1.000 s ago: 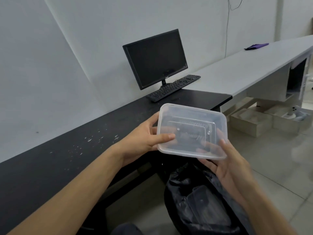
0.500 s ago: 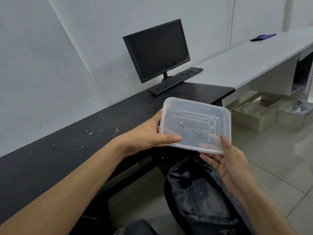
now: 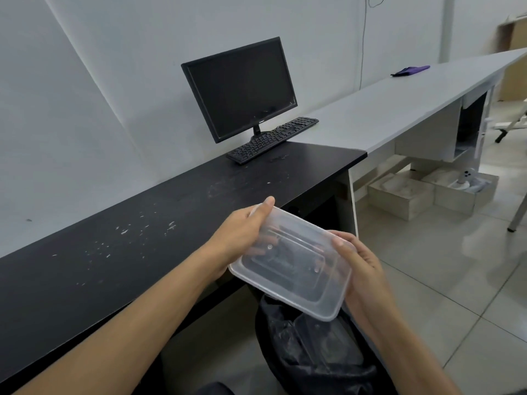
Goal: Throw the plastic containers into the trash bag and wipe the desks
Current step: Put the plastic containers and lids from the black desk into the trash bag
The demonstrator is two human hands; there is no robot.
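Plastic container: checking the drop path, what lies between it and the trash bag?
Nothing in the head view: the plastic container hangs just above the trash bag, bare air between.

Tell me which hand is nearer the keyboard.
Left. The left hand grips the far end of the plastic container, at the edge of the black desk below the keyboard. The right hand holds its right side, farther away, off the desk.
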